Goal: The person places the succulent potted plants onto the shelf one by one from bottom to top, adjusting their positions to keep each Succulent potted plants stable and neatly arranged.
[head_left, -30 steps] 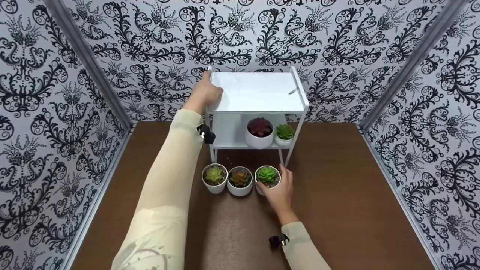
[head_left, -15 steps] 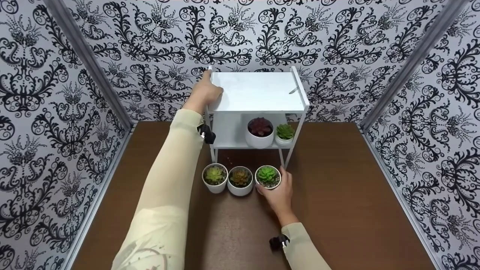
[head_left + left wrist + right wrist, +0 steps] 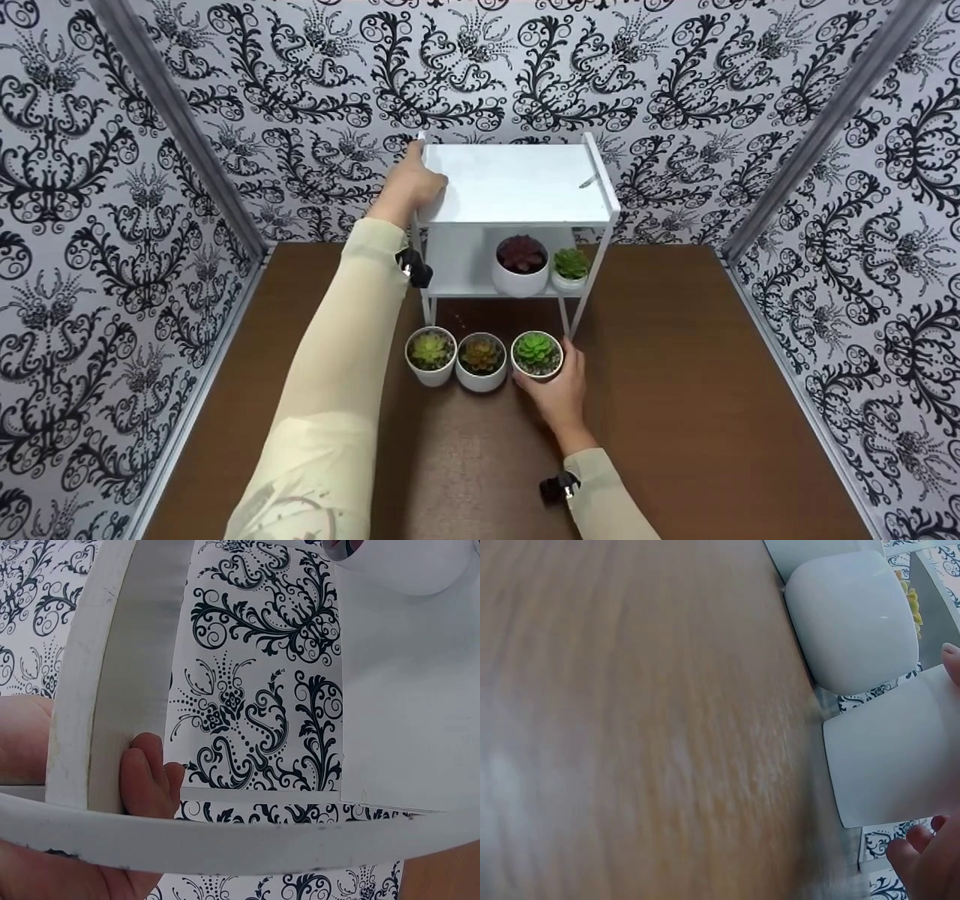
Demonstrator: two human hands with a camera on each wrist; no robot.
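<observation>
At the upper left of a white two-tier shelf (image 3: 517,184), my left hand (image 3: 410,184) grips the side. The left wrist view has its fingers (image 3: 146,784) curled round the white side board (image 3: 86,697). My right hand (image 3: 559,394) holds a white pot with a bright green succulent (image 3: 535,349), thumb and fingers on opposite sides. From the right wrist, that pot's smooth wall (image 3: 892,757) shows close to the table; I cannot tell whether its base touches. Left of it stand a pot with a brownish succulent (image 3: 481,356) and one with a yellow-green succulent (image 3: 430,352).
On the shelf's lower tier (image 3: 457,262), a larger pot with a dark red succulent (image 3: 520,262) and a small pot with a green succulent (image 3: 571,266) stand at the right. The brown table (image 3: 697,375) is bounded by patterned walls (image 3: 480,67).
Almost nothing differs. My right fingers have shifted slightly on the green succulent's pot, while the left hand keeps its place on the shelf.
</observation>
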